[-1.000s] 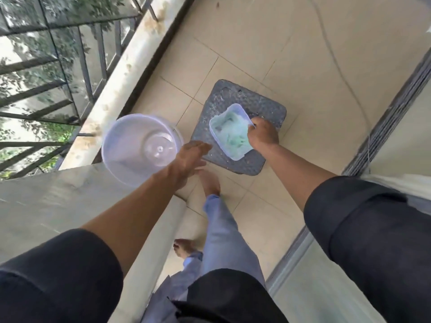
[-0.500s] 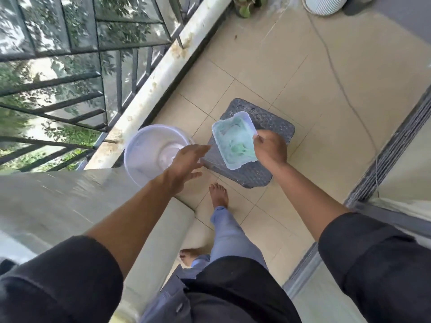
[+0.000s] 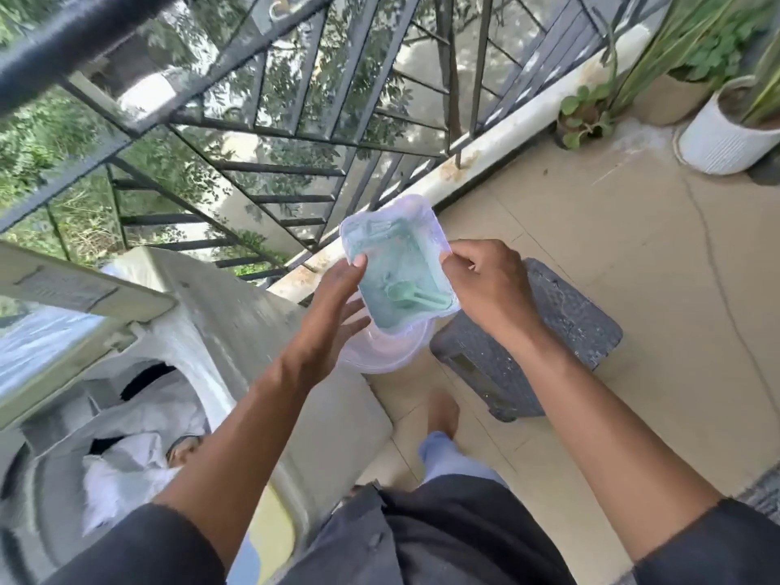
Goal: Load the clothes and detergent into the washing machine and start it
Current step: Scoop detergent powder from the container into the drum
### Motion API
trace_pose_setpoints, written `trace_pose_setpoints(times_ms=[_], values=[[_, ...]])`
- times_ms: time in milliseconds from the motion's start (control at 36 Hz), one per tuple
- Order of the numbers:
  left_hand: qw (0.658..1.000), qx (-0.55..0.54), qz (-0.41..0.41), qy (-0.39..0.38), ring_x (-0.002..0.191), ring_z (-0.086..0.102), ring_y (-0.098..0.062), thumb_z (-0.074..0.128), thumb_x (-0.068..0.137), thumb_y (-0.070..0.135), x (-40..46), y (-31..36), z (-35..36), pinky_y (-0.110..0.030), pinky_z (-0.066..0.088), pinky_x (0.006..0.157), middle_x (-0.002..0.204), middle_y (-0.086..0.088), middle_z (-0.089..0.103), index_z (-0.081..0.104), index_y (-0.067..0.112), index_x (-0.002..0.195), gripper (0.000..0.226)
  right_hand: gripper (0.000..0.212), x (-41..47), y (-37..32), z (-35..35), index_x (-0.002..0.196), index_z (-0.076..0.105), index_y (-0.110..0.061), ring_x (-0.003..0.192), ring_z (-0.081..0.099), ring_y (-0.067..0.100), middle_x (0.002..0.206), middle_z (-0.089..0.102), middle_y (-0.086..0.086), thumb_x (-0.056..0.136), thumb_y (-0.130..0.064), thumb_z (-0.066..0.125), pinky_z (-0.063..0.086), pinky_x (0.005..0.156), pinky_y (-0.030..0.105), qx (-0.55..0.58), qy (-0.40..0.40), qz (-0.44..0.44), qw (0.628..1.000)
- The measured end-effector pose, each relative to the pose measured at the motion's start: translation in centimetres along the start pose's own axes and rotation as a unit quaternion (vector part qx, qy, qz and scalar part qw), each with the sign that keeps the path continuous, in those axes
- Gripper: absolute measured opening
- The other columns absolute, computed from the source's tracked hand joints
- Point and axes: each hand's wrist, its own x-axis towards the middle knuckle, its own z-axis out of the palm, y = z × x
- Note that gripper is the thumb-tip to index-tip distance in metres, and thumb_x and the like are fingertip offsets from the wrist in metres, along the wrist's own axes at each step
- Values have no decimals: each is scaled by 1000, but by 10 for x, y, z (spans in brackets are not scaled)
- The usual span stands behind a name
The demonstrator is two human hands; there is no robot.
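A clear plastic tub of pale green detergent powder with a green scoop inside is held up in front of me. My right hand grips its right rim. My left hand touches its left rim and also holds the round clear lid beneath it. At lower left the top-loading washing machine stands with its lid raised. White and dark clothes lie in its drum.
A grey plastic stool stands on the tiled floor to the right of the machine. A black metal railing runs behind. Potted plants, one in a white pot, stand at the top right. My bare foot is beside the stool.
The detergent tub has been lifted from above the stool toward the machine. My left hand brought the lid under it. The view swung up and left, bringing the open drum into sight.
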Motion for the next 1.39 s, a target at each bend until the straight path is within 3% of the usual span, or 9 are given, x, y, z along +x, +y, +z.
trace_pose_setpoints(times_ms=[167, 222, 389, 528, 667, 833, 1028, 1222, 1389], values=[[997, -51, 41, 35, 125, 68, -36, 62, 95, 56, -46, 12, -48, -63, 44, 115, 143, -5, 67, 56, 30, 147, 59, 40, -8, -59, 11, 64, 35, -14, 60, 25, 19, 60, 26, 1, 95, -29, 56, 23, 54, 33, -15, -41, -88, 995], [995, -69, 50, 52, 123, 69, -37, 64, 95, 52, -62, 13, -63, -61, 46, 114, 142, -7, 68, 55, 27, 148, 60, 33, -10, -75, 18, 81, 46, -4, 61, 31, 20, 65, 36, 9, 95, -31, 58, 31, 55, 33, -17, -56, -108, 992], [983, -99, 87, 129, 119, 72, -34, 76, 79, 60, -104, 4, -105, -60, 51, 109, 138, -1, 70, 54, 27, 146, 78, 17, -29, -125, 43, 105, 76, -28, 82, 70, 6, 91, 74, -13, 94, -38, 69, 58, 80, 33, -10, -94, -138, 986], [967, -124, 107, 193, 115, 74, -30, 83, 65, 65, -130, -11, -141, -54, 57, 102, 138, 4, 70, 51, 31, 149, 97, 22, -57, -160, 71, 109, 69, -32, 74, 62, 7, 99, 63, -11, 88, -33, 75, 47, 71, 20, -31, -17, -212, 977], [957, -158, 121, 210, 117, 73, -30, 81, 70, 59, -160, -32, -174, -51, 57, 101, 138, -1, 70, 51, 28, 149, 90, 14, -91, -191, 99, 100, 70, -28, 64, 58, 9, 77, 66, -12, 87, -29, 76, 52, 69, 32, -53, -61, -253, 964], [955, -149, 117, 228, 112, 76, -28, 79, 76, 55, -197, -55, -204, -45, 59, 91, 128, 1, 75, 59, 33, 140, 71, 30, -132, -222, 151, 122, 66, -34, 105, 67, 23, 112, 74, -9, 94, -42, 65, 54, 82, 35, -266, -193, -312, 892], [925, -157, 127, 324, 79, 77, 0, 84, 82, 33, -232, -74, -219, -18, 58, 60, 91, 14, 81, 61, 37, 116, 42, 21, -168, -241, 207, 116, 66, -27, 104, 69, 35, 107, 70, 8, 95, -31, 64, 42, 70, 34, -421, -232, -324, 815], [909, -146, 123, 371, 110, 75, -12, 91, 50, 76, -259, -113, -249, -37, 61, 90, 126, 3, 74, 53, 42, 140, 103, 21, -199, -255, 246, 115, 66, -23, 105, 69, 33, 111, 68, 8, 94, -19, 68, 40, 70, 32, -478, -251, -330, 774], [902, -162, 116, 383, 114, 73, -10, 91, 44, 80, -278, -132, -266, -43, 58, 98, 131, 6, 70, 52, 48, 139, 108, 23, -221, -266, 275, 111, 66, -21, 105, 68, 32, 110, 69, 7, 91, -8, 64, 44, 72, 33, -499, -271, -327, 755]])
